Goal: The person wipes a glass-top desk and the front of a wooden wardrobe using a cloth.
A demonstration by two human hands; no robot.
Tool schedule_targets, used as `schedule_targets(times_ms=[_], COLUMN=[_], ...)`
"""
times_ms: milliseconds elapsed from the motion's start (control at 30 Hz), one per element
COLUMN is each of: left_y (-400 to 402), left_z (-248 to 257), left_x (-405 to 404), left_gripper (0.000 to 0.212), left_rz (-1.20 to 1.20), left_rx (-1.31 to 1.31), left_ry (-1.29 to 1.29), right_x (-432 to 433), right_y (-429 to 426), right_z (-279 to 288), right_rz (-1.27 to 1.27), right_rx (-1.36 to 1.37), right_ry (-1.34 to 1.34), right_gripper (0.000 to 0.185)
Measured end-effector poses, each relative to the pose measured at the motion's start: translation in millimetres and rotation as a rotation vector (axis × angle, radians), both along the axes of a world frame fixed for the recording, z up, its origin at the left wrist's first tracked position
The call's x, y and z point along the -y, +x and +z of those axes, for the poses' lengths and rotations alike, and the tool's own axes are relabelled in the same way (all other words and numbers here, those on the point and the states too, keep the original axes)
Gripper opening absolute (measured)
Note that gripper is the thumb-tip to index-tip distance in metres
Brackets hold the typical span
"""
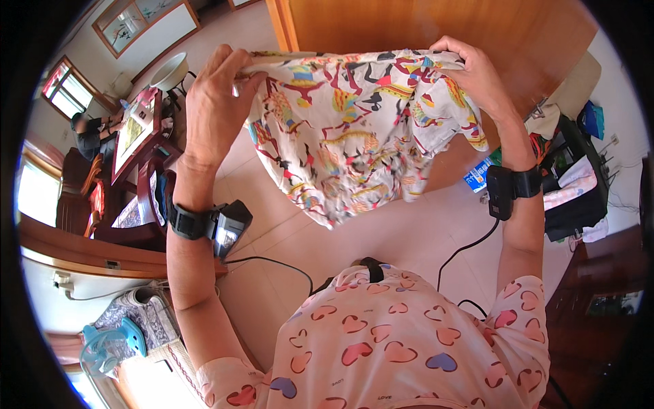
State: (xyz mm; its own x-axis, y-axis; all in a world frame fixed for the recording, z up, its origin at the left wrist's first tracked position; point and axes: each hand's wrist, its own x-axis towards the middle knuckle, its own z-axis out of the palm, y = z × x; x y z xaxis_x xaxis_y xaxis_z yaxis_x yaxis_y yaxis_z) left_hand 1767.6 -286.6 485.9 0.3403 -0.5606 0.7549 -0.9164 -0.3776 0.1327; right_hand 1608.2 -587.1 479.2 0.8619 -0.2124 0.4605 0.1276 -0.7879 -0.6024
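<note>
A white garment (337, 133) with a colourful figure print hangs stretched between my two raised hands. Its top edge runs nearly straight across, and the lower part droops in loose folds above the tiled floor. My left hand (219, 102) pinches the upper left corner, thumb in front of the fabric. At the upper right corner my right hand (467, 74) grips the bunched cloth. Whether the garment is a shirt or shorts, I cannot tell. Each forearm carries a strapped black device with a cable.
A wooden door (434, 30) stands just beyond the garment. On the right, clothes (577, 179) lie over a dark piece of furniture. A blue fan (110, 342) is at lower left. Through the doorway, a person (92, 135) sits at a table (135, 138) near a basin (169, 71).
</note>
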Motion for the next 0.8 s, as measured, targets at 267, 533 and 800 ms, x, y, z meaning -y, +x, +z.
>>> schedule_targets(times_ms=[267, 533, 800], left_y=[20, 36, 59], left_z=[9, 9, 7], left_x=[-13, -25, -37], left_gripper=[0.027, 0.027, 0.015], left_rz=[-0.060, 0.131, -0.136], left_rx=[-0.083, -0.016, -0.197], left_ry=[-0.063, 0.121, -0.104], right_x=[0, 0, 1], right_y=[14, 26, 34], right_z=[-2, -3, 3], right_rz=[-0.111, -0.114, -0.081], right_rx=[0.203, 0.215, 0.207], right_ry=[-0.373, 0.089, 0.275], right_gripper=[0.020, 0.016, 0.021])
